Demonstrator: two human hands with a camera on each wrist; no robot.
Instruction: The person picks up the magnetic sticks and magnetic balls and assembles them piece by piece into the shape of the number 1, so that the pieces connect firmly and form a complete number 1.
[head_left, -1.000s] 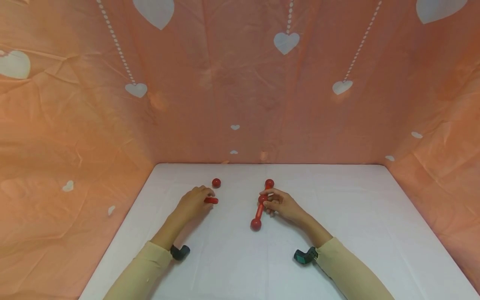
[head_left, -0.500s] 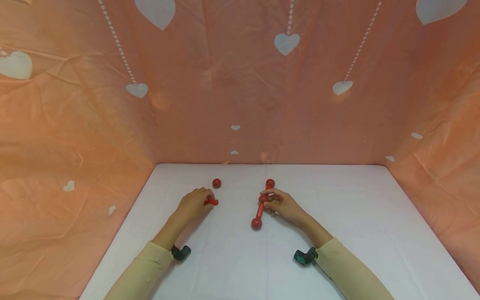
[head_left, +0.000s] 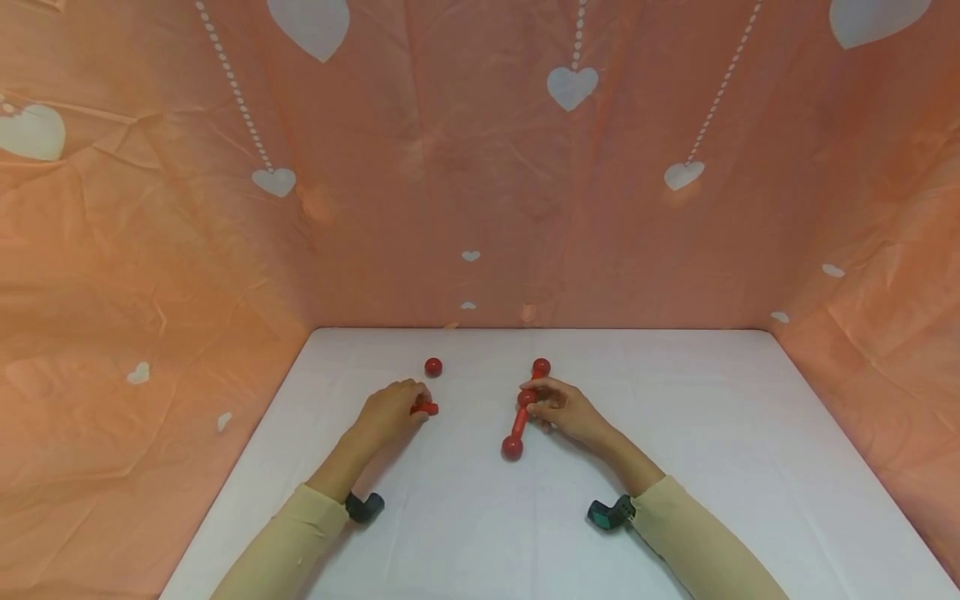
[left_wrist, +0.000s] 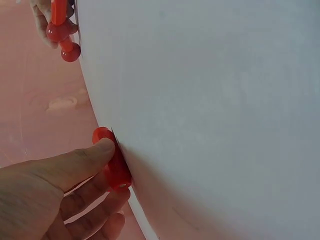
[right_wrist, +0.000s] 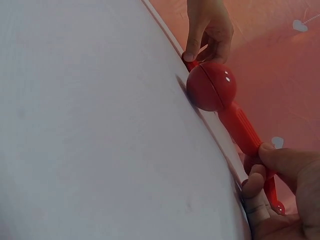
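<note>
My left hand [head_left: 390,412] pinches a short red rod [left_wrist: 119,170] between thumb and fingers, close over the white table at the left. In the left wrist view the thumb lies on one side of the rod and one end shows a small hole. My right hand [head_left: 568,410] grips a red piece made of balls joined by rods [right_wrist: 241,129], with its fingers at the middle ball [head_left: 527,398]. One end ball [head_left: 512,448] points toward me, the other end ball [head_left: 542,367] away. A loose red ball [head_left: 433,367] lies just beyond my left hand.
The white tabletop [head_left: 675,417] runs back to an orange cloth [head_left: 495,183] printed with pale hearts, which also hangs at both sides. Dark camera mounts [head_left: 365,507] sit at both wrists, beside the yellow sleeves [head_left: 697,533].
My left hand has shifted slightly toward me and to the right with the red rod, whose visible end has turned a little. The right hand and its piece are almost still.
</note>
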